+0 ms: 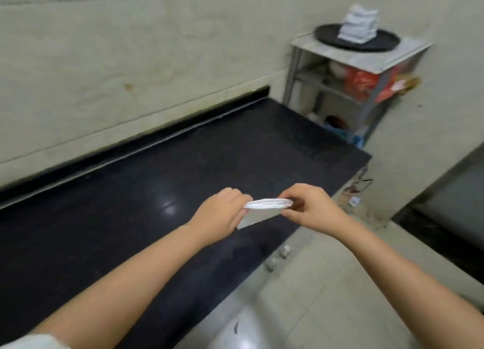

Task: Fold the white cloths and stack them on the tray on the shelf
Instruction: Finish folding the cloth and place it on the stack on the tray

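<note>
Both the left hand [222, 212] and right hand [309, 207] pinch one folded white cloth [264, 210] above the counter [157, 191]. Square its edges, then carry it flat to the stack [358, 25] on the tray [385, 45].

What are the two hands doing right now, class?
Left hand: closed, pinching the left end of the folded white cloth.
Right hand: closed, pinching the right end of the same cloth.
</note>
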